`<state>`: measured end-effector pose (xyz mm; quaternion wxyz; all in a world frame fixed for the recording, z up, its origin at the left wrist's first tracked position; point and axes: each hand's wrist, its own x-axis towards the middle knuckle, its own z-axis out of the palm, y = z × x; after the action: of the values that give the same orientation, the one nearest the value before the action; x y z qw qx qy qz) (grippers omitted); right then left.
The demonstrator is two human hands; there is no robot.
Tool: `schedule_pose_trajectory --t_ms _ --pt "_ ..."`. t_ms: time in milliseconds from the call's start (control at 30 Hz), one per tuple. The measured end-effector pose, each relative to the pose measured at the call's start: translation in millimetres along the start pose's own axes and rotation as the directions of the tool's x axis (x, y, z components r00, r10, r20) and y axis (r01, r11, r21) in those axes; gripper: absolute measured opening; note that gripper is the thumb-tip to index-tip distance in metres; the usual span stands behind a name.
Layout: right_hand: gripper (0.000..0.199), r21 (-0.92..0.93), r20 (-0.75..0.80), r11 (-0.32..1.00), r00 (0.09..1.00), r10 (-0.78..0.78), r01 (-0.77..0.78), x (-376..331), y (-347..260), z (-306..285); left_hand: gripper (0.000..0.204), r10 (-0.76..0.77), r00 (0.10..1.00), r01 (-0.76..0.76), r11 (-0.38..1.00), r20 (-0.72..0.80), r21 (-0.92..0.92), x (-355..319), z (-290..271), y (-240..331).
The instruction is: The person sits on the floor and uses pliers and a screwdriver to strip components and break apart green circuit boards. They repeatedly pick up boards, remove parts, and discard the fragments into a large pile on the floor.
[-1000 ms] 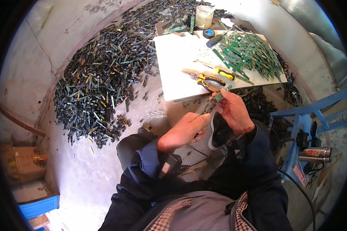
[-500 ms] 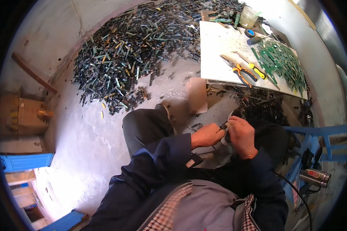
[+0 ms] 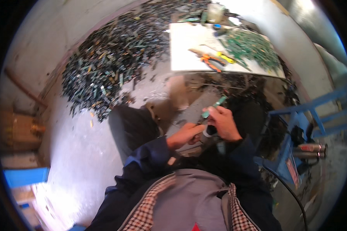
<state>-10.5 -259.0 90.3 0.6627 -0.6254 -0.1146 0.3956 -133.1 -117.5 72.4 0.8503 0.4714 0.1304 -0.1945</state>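
My right hand [image 3: 225, 124] is closed on a narrow green strip [image 3: 220, 101], which looks like a circuit board strip. One end of the strip sticks up past the fingers. Just left of it, my left hand [image 3: 185, 135] is closed, the two hands nearly touching over my lap. Something dark shows at the left fingertips, too blurred to name. Beyond the hands, a white board [image 3: 183, 54] carries orange-handled pliers [image 3: 213, 61], a yellow-and-black screwdriver [image 3: 224, 57] and a heap of green strips [image 3: 254, 47].
A large pile of dark strips [image 3: 112, 57] spreads over the floor at far left. A blue stool [image 3: 285, 154] stands at right beside a metal flask [image 3: 310, 149]. A cardboard piece [image 3: 178, 91] leans below the white board. A black cable [image 3: 291, 184] runs at lower right.
The view has shifted, so the board appears farther left. A green strip now shows in my right hand, where none was visible before. My hands remain close together.
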Motion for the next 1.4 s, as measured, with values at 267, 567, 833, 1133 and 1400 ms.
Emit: schedule_pose_trajectory --t_ms 267,567,833,1133,1400 --pt "0.013 -0.523 -0.417 0.665 0.520 -0.745 0.533 -19.2 -47.8 -16.7 0.047 0.045 0.997 -0.033 0.985 -0.069 0.169 9.9 -13.6 -10.0" --pt "0.035 -0.639 -0.731 0.769 0.321 -0.602 -0.014 -51.0 -74.9 -220.0 0.044 0.064 0.971 0.021 0.937 -0.231 0.348 16.3 -24.0 -18.8" --pt "0.027 0.152 -0.378 0.889 0.856 -0.352 0.432 -38.5 -75.8 -139.1 0.042 0.064 0.952 0.045 0.938 -0.300 0.342 17.7 -32.1 -26.7" --pt "0.027 0.005 -0.045 0.986 0.985 -0.168 0.168 0.4 -56.7 -39.9 0.048 0.071 0.942 0.002 0.977 -0.328 0.215 20.0 -36.4 -22.3" --pt "0.024 -0.132 0.104 0.991 0.994 0.035 -0.021 10.5 -39.1 -19.0 0.054 0.188 0.928 -0.123 0.970 -0.322 0.210 15.0 -39.4 -14.9"
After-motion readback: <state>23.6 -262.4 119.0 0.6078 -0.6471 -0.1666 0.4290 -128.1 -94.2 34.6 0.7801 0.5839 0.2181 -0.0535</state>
